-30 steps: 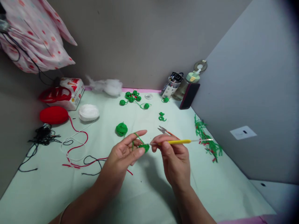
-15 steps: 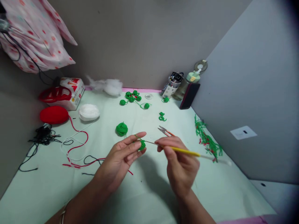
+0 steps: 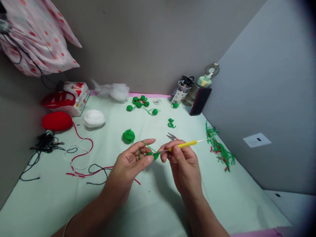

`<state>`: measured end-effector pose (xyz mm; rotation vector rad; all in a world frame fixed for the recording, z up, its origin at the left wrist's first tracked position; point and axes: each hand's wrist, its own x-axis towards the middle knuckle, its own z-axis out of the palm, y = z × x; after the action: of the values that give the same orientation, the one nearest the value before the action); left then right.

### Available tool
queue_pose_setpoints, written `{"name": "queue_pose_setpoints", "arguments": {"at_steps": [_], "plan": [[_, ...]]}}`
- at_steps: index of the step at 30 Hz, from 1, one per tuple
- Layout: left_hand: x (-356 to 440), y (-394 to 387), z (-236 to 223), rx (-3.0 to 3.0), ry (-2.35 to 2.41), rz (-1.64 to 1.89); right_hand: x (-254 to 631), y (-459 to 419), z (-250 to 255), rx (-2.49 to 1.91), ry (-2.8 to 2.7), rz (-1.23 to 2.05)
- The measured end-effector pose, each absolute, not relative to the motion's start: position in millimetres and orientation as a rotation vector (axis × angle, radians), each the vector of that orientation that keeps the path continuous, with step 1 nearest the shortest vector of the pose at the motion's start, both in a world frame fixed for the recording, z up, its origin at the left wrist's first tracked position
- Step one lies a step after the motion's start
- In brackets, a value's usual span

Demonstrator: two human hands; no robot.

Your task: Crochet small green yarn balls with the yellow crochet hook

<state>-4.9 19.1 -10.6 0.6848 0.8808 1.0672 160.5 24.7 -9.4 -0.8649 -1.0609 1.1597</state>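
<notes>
Between thumb and fingers, my left hand [image 3: 132,162] pinches a small green crochet piece [image 3: 155,156]. A strand of green yarn runs over its raised index finger. My right hand [image 3: 184,161] is closed around the yellow grip of a crochet hook [image 3: 189,144], whose thin metal tip reaches left to the green piece. The exact place where the tip meets the stitches is too small to make out. Just beyond my hands lies a ball of green yarn [image 3: 128,136]. Scissors [image 3: 172,136] rest behind my right hand, which partly hides them.
At left sit red yarn [image 3: 57,121], white yarn [image 3: 94,118], tangled black cord [image 3: 48,142] and a box [image 3: 77,95]. White stuffing [image 3: 118,92] and several green crocheted balls [image 3: 139,104] lie at the back. Rightward are a pen cup [image 3: 180,92], a phone [image 3: 200,101] and yarn scraps [image 3: 219,149].
My right hand has moved slightly left and up, bringing the hook's tip from beside the green piece onto it. My left thumb has shifted right, and the yarn over the index finger shows more.
</notes>
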Motion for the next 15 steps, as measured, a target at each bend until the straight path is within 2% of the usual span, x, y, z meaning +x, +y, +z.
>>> {"name": "queue_pose_setpoints", "arguments": {"at_steps": [6,12,15], "plan": [[-5.5,18.8,-8.4,0.729,0.94,1.117,159.5,16.3,-7.8,-0.922,-1.223,0.945],[-2.3,14.4,-10.3,0.844,1.094,1.215,160.6,7.0,-14.4,-0.891,-1.769,0.361],[-1.1,13.3,-10.4,0.783,1.015,1.197,161.8,7.1,-20.8,-0.906,-1.971,0.062]]}}
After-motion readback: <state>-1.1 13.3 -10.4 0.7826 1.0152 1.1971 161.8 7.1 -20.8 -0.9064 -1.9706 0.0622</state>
